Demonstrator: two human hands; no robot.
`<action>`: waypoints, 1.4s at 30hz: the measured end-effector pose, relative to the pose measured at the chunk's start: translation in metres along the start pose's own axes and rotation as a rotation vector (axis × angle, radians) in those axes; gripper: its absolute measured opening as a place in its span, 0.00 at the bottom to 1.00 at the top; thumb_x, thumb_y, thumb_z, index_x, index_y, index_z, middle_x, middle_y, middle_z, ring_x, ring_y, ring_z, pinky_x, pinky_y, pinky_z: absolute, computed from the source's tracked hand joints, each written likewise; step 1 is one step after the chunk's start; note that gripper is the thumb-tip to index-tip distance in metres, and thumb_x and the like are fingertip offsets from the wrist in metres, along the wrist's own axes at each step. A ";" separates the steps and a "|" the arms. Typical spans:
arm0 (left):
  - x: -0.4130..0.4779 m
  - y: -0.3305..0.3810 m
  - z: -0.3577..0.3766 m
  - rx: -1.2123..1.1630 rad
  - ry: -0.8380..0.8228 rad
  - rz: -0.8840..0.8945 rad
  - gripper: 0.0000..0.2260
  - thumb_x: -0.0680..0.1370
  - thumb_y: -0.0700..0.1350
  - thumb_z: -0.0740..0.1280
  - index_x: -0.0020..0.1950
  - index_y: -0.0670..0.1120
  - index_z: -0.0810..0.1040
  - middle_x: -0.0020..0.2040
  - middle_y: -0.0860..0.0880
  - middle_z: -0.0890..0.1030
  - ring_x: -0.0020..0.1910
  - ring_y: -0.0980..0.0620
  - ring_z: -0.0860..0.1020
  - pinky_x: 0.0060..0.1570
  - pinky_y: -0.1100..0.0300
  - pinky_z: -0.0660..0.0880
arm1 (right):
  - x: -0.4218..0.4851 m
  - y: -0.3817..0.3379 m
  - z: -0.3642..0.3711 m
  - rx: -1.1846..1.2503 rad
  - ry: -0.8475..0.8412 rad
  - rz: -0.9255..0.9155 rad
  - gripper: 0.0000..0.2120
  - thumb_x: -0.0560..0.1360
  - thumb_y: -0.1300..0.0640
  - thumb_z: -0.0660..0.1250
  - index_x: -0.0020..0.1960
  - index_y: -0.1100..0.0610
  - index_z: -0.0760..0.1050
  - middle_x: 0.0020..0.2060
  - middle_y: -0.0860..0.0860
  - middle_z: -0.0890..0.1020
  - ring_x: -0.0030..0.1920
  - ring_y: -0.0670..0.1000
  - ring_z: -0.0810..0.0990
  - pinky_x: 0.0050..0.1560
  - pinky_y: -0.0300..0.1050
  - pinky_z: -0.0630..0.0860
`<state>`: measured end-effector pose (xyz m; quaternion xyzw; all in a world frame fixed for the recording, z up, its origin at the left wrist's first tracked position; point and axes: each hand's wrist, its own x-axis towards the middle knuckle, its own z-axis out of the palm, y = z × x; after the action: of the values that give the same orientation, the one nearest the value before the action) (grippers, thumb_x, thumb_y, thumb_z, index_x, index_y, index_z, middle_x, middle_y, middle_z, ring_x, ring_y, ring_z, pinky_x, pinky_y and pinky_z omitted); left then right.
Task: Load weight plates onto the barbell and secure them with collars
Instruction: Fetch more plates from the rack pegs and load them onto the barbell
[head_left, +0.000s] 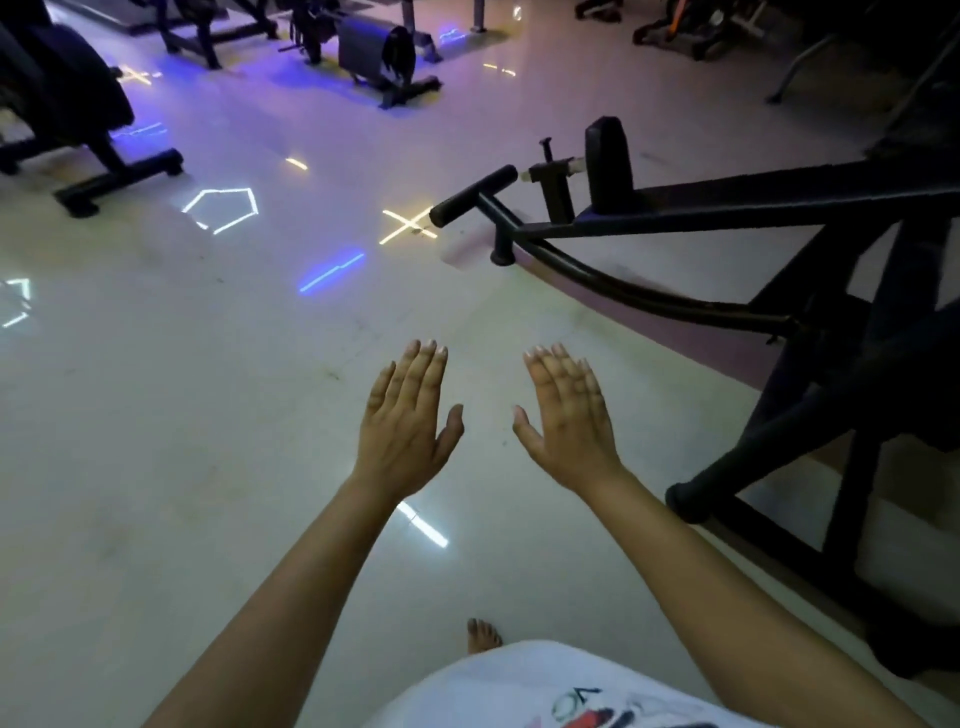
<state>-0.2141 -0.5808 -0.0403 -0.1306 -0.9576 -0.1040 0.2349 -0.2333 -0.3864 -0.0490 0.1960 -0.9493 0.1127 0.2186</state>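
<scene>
Head camera view, looking down and forward in a dim gym. 2 bare arms reached out over a glossy pale floor (208, 441). The left hand (410, 415) and the right hand (563, 421) hovered side by side, near but apart, backs up. Both had straight fingers held together and thumbs spread, and they held and touched nothing.

To the right stood a black steel-frame machine (779, 208), with a padded handle (472, 195) jutting left over the floor. Far across the room, at the top centre, what looked like dark weight plates (397, 52) hung on another machine, well apart from both hands. I could not tell where the barbell was.

Light reflections marked the floor, including 1 white pentagon (221, 210). A white shirt (519, 686) and 1 bare foot (483, 635) showed at the bottom.
</scene>
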 end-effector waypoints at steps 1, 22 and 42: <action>0.008 -0.007 0.007 -0.002 -0.023 -0.024 0.24 0.77 0.49 0.56 0.68 0.37 0.66 0.67 0.39 0.71 0.68 0.41 0.66 0.67 0.50 0.58 | 0.012 0.004 0.010 0.013 -0.014 -0.001 0.29 0.69 0.57 0.71 0.66 0.66 0.67 0.64 0.62 0.73 0.66 0.62 0.69 0.66 0.59 0.57; 0.242 -0.254 0.134 -0.079 -0.197 -0.243 0.25 0.76 0.51 0.54 0.68 0.37 0.65 0.67 0.39 0.71 0.68 0.41 0.67 0.67 0.48 0.60 | 0.338 0.012 0.215 0.088 -0.167 -0.051 0.28 0.72 0.56 0.68 0.68 0.65 0.65 0.64 0.61 0.73 0.67 0.61 0.68 0.67 0.58 0.55; 0.572 -0.532 0.264 -0.098 -0.214 -0.275 0.26 0.76 0.52 0.54 0.69 0.38 0.65 0.67 0.39 0.71 0.68 0.40 0.67 0.66 0.44 0.61 | 0.742 0.044 0.427 0.162 -0.165 -0.036 0.26 0.73 0.56 0.66 0.68 0.62 0.66 0.66 0.58 0.72 0.69 0.60 0.66 0.69 0.57 0.55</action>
<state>-0.9739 -0.8991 -0.0696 -0.0202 -0.9797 -0.1672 0.1085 -1.0243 -0.7145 -0.0892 0.2389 -0.9481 0.1686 0.1250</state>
